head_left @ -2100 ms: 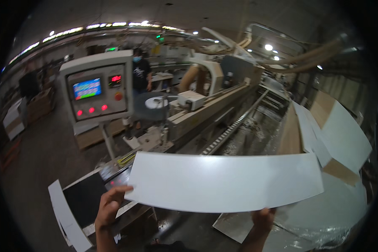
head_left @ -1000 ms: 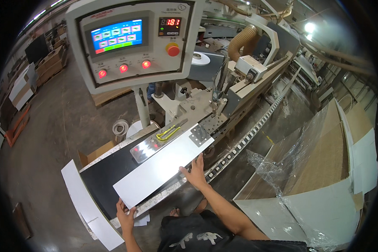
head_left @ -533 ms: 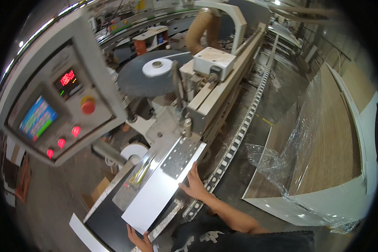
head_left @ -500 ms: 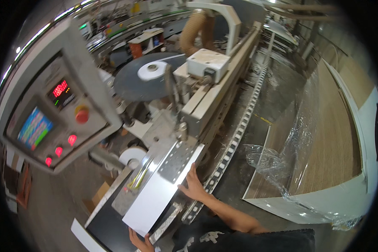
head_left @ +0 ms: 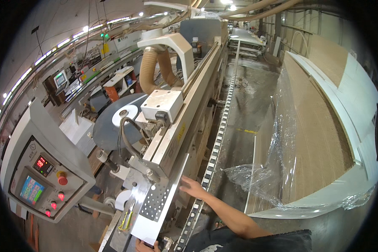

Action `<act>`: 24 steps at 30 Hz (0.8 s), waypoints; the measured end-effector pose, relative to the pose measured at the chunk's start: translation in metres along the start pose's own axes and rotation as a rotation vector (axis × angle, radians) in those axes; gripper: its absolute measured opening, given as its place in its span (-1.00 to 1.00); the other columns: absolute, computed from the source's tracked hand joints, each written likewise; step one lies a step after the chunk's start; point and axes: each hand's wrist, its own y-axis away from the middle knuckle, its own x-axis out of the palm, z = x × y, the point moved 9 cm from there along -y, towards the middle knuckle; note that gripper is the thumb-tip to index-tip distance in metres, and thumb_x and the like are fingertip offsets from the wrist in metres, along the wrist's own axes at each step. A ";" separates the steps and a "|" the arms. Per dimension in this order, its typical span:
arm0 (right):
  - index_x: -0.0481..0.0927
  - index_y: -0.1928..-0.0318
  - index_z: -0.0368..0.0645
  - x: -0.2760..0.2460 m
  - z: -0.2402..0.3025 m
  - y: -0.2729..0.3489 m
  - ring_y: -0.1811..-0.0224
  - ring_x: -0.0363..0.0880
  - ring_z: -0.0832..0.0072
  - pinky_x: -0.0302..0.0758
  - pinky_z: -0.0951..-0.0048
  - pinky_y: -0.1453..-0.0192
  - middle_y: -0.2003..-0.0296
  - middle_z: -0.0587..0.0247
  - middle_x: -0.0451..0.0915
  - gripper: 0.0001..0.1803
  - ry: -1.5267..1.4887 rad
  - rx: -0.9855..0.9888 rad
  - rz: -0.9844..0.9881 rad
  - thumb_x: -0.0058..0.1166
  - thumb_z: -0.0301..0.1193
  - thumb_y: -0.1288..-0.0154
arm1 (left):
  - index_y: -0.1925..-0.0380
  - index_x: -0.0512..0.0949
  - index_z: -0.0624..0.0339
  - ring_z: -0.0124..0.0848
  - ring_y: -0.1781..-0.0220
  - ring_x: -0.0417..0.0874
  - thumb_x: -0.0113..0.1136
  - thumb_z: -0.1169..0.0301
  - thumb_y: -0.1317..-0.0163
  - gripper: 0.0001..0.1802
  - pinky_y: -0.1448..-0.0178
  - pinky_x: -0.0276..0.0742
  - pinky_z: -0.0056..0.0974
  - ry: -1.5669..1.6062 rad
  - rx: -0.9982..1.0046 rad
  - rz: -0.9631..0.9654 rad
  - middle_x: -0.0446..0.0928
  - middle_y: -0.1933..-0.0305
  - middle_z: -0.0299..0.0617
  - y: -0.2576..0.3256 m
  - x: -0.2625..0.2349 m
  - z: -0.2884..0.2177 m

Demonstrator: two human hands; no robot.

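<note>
A narrow white panel [head_left: 148,227] lies along the bed of a long edge-banding machine [head_left: 188,131], its far part passing beside a dotted metal plate [head_left: 154,203]. At the panel's near end, by the lower edge of the picture, my left hand [head_left: 146,246] has its fingers and thumb on the end edge. Part of that hand is cut off. My right hand [head_left: 192,187] is open along the panel's right edge, fingers stretched forward. Whether its fingertips touch the edge is hard to tell.
On the left stands a control box [head_left: 50,168] with a screen and lit red buttons. Behind it is a dark round reel table [head_left: 109,128]. A chain conveyor track [head_left: 217,148] runs along the right. Further right stand large brown boards [head_left: 313,138] with loose clear plastic wrap [head_left: 256,178].
The view has tilted up and shows more of the hall. The white panel has slid forward along the machine, and my left hand has followed its near end. My right hand stays beside the panel.
</note>
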 end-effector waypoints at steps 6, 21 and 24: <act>0.35 -0.50 -0.33 -0.032 0.001 0.101 -0.42 0.51 0.36 0.44 0.34 -0.49 -0.40 0.04 0.52 -0.35 -0.286 0.153 -0.085 0.22 -0.31 -0.55 | -0.21 0.34 0.41 0.30 -0.60 0.14 0.11 -0.35 -0.35 -0.06 -0.59 -0.14 0.48 -0.068 0.054 -0.093 0.23 -0.52 0.31 -0.024 0.063 -0.021; 0.48 -0.42 -0.26 -0.039 0.026 0.384 -0.18 0.70 0.38 0.58 0.36 -0.29 -0.19 0.02 0.70 -0.39 -0.083 0.521 -0.403 0.23 -0.19 -0.53 | -0.44 0.29 0.39 0.27 -0.63 0.06 0.37 0.33 -0.28 -0.21 -0.64 0.01 0.21 0.434 0.361 0.416 0.09 -0.60 0.33 -0.011 0.065 -0.201; 0.49 -0.41 -0.26 -0.050 0.009 0.424 -0.16 0.72 0.38 0.60 0.36 -0.26 -0.17 0.05 0.72 -0.40 -0.012 0.476 -0.499 0.21 -0.15 -0.55 | -0.42 0.33 0.36 0.22 -0.62 0.14 0.33 0.34 -0.34 -0.30 -0.64 0.07 0.16 0.557 0.598 0.564 0.16 -0.59 0.27 0.033 0.043 -0.288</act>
